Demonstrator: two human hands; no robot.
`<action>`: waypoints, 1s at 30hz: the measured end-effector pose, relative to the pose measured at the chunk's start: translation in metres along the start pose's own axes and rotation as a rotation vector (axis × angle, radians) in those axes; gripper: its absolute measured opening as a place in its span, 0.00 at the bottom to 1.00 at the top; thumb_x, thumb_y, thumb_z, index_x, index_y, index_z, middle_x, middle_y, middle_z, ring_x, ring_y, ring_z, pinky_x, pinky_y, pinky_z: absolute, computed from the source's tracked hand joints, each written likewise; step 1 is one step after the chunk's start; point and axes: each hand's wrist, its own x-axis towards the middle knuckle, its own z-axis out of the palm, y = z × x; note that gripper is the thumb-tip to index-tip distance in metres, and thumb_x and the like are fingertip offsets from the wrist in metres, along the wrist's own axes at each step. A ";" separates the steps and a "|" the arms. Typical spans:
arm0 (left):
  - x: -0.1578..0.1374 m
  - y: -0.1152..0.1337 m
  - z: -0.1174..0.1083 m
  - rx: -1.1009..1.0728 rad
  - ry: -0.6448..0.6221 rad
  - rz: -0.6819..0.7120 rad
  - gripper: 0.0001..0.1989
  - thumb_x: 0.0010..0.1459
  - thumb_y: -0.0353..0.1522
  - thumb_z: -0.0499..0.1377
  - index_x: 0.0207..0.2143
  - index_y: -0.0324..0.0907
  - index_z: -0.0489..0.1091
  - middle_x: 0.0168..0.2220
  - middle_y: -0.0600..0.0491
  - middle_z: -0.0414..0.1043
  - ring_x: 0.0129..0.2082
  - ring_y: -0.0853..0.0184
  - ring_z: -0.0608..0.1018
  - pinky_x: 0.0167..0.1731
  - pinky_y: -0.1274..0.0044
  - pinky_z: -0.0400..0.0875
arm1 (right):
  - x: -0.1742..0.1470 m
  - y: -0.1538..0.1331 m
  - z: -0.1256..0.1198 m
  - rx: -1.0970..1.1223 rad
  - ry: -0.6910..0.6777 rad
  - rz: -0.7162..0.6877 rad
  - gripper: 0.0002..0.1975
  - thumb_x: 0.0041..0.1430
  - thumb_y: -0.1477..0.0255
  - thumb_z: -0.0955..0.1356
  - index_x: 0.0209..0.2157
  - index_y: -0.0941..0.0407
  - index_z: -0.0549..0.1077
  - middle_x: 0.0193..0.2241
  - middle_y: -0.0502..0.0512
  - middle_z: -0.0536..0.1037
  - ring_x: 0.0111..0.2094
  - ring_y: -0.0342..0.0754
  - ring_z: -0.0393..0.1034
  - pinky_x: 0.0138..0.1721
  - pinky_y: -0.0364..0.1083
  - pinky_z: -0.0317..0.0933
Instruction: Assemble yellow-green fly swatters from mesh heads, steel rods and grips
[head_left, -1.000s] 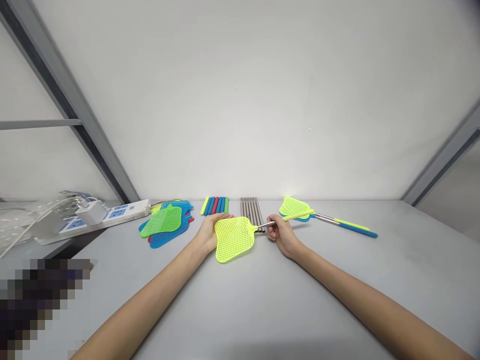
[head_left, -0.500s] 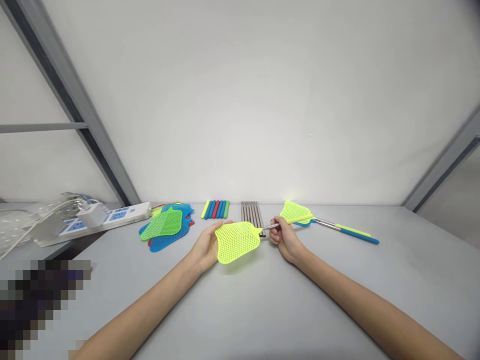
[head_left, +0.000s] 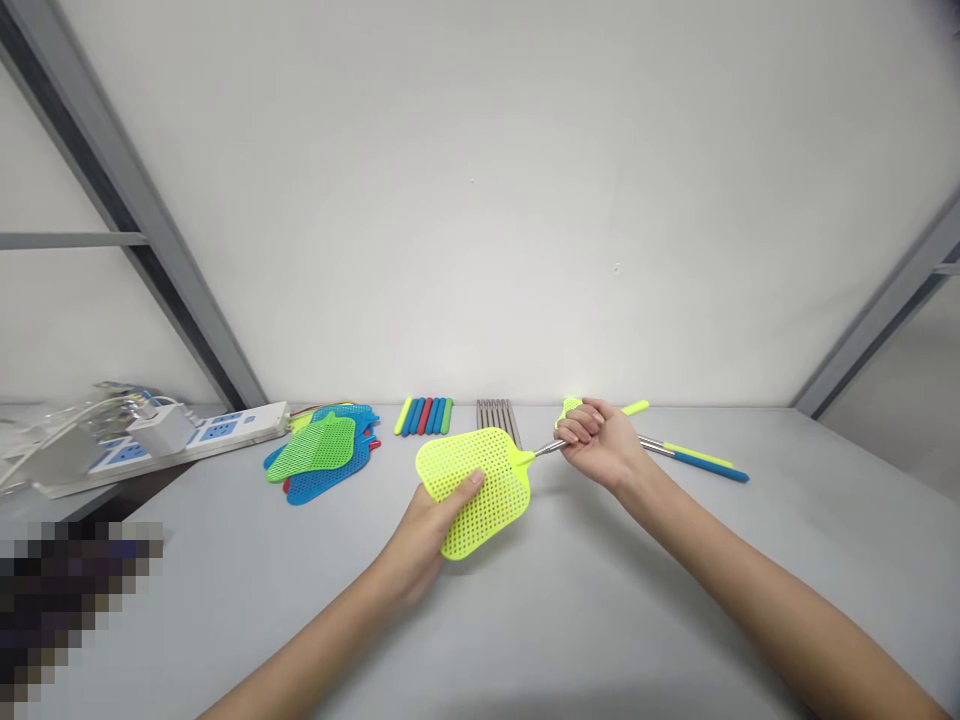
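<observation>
Above the middle of the table, both hands hold a yellow fly swatter [head_left: 487,510] with a perforated head. My left hand [head_left: 420,535] grips the head from its left side, thumb on top and fingers hidden underneath. My right hand [head_left: 596,440] is wrapped round the metal rod near the yellow handle, whose end sticks out past the hand to the upper right. Behind the right hand lie finished-looking swatters, partly hidden, with a yellow head [head_left: 570,405] and a blue handle [head_left: 712,467] beside a yellow one showing.
On the left, green and blue swatter heads [head_left: 311,448] lie in a pile. Several coloured handle tubes [head_left: 426,417] stand in a row by the wall, with metal rods [head_left: 495,415] to their right. A power strip [head_left: 255,425] with plugs and cables is at far left.
My left thumb has come over the top of the swatter head, which has tilted and turned. My right hand has rolled palm-up and shifted right along with the handle.
</observation>
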 end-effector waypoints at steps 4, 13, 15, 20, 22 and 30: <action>-0.005 -0.006 0.002 0.119 0.157 0.094 0.23 0.45 0.36 0.62 0.45 0.41 0.66 0.43 0.47 0.70 0.43 0.60 0.72 0.42 0.74 0.67 | -0.012 0.018 0.001 -0.013 0.060 -0.123 0.18 0.52 0.76 0.56 0.15 0.56 0.40 0.08 0.43 0.43 0.10 0.38 0.37 0.10 0.39 0.39; -0.003 -0.024 0.003 0.001 0.225 0.013 0.25 0.42 0.34 0.64 0.45 0.41 0.66 0.39 0.47 0.73 0.38 0.60 0.74 0.39 0.73 0.69 | -0.014 0.036 -0.009 -0.160 0.107 -0.308 0.19 0.51 0.75 0.57 0.15 0.56 0.39 0.08 0.42 0.41 0.10 0.37 0.36 0.11 0.40 0.36; -0.004 -0.025 0.004 -0.044 0.233 -0.027 0.26 0.42 0.33 0.64 0.46 0.41 0.65 0.38 0.47 0.73 0.38 0.61 0.75 0.40 0.73 0.68 | -0.013 0.038 -0.010 -0.152 0.125 -0.292 0.19 0.51 0.75 0.57 0.15 0.56 0.39 0.08 0.42 0.41 0.10 0.37 0.35 0.11 0.40 0.36; -0.004 -0.030 0.005 -0.123 0.259 -0.141 0.25 0.43 0.30 0.64 0.46 0.42 0.65 0.37 0.48 0.73 0.36 0.62 0.75 0.40 0.73 0.69 | -0.010 0.040 -0.014 -0.067 0.165 -0.257 0.19 0.51 0.75 0.58 0.15 0.56 0.39 0.08 0.42 0.40 0.10 0.37 0.34 0.11 0.40 0.34; -0.005 -0.030 0.006 -0.155 0.255 -0.183 0.25 0.43 0.30 0.64 0.46 0.42 0.65 0.38 0.47 0.73 0.36 0.62 0.76 0.38 0.73 0.70 | -0.009 0.039 -0.014 -0.079 0.163 -0.258 0.19 0.51 0.75 0.58 0.15 0.56 0.39 0.08 0.42 0.40 0.10 0.37 0.35 0.10 0.40 0.34; -0.008 -0.029 0.011 -0.248 0.131 -0.190 0.22 0.47 0.33 0.61 0.47 0.41 0.64 0.41 0.47 0.71 0.37 0.63 0.75 0.39 0.75 0.70 | -0.010 0.022 -0.005 -0.104 0.179 -0.157 0.17 0.49 0.77 0.56 0.15 0.56 0.40 0.07 0.42 0.42 0.10 0.36 0.36 0.11 0.39 0.37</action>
